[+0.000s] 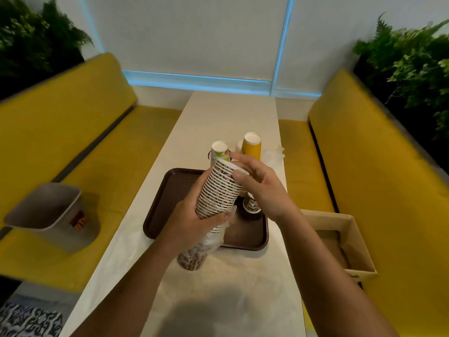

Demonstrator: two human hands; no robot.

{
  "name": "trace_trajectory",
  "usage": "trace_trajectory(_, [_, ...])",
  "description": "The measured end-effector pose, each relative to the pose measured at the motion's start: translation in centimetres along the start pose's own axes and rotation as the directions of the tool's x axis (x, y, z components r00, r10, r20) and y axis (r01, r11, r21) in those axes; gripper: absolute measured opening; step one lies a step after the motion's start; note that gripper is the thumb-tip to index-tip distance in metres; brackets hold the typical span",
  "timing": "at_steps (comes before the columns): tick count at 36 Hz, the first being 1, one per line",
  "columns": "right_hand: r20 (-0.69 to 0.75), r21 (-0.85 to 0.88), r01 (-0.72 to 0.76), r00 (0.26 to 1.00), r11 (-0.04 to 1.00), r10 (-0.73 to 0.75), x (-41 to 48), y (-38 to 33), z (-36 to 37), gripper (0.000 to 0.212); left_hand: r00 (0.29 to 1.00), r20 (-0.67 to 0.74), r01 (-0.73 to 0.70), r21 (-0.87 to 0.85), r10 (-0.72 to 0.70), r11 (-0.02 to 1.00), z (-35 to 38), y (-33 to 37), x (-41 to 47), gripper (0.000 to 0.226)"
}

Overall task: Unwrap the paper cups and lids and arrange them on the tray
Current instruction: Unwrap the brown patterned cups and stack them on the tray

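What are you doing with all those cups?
A person unpacks paper cups by a brown tray. The left hand grips a patterned cup stack, its clear wrap bunched at the lower end. The right hand's fingers pinch the top cup's rim. One cup stands on the tray; a yellow stack and a white stack wait behind it.

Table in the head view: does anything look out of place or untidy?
Only slightly. Crumpled clear wrap lies loose on the table beside the yellow cup stack, not in the grey bin. Nothing looks spilled or damaged. The brown cup stack tilts only because the left hand grips it.
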State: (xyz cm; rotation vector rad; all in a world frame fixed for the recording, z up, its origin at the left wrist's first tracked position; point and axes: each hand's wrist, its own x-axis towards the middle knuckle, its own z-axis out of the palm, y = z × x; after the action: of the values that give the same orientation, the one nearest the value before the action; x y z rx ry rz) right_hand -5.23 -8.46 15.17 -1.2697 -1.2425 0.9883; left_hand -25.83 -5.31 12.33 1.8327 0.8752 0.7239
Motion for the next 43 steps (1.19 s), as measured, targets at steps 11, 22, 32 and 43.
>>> trace_trajectory(11, [0.073,-0.235,-0.096,0.991,0.967,0.116,2.6,1.3,-1.4,0.063,1.0,0.009,0.011,0.16,-0.013,0.987,0.0,-1.7,0.8,0.106])
trace_trajectory(22, [0.06,-0.207,-0.032,0.997,0.978,0.046,4.3,0.7,-3.2,0.058,1.0,-0.009,-0.023,0.208,0.026,0.978,-0.2,-2.5,1.2,0.101])
trace_trajectory(32, [0.23,-0.374,-0.027,0.966,0.927,0.122,4.8,-0.5,-3.4,0.055,0.998,-0.033,-0.045,0.225,0.054,0.973,0.5,-1.5,1.2,0.108])
trace_trajectory(43, [0.056,-0.239,-0.024,0.998,0.971,0.038,4.6,-0.6,-4.7,0.033,0.997,-0.032,-0.055,0.314,0.069,0.948,-0.1,-0.9,1.3,0.106])
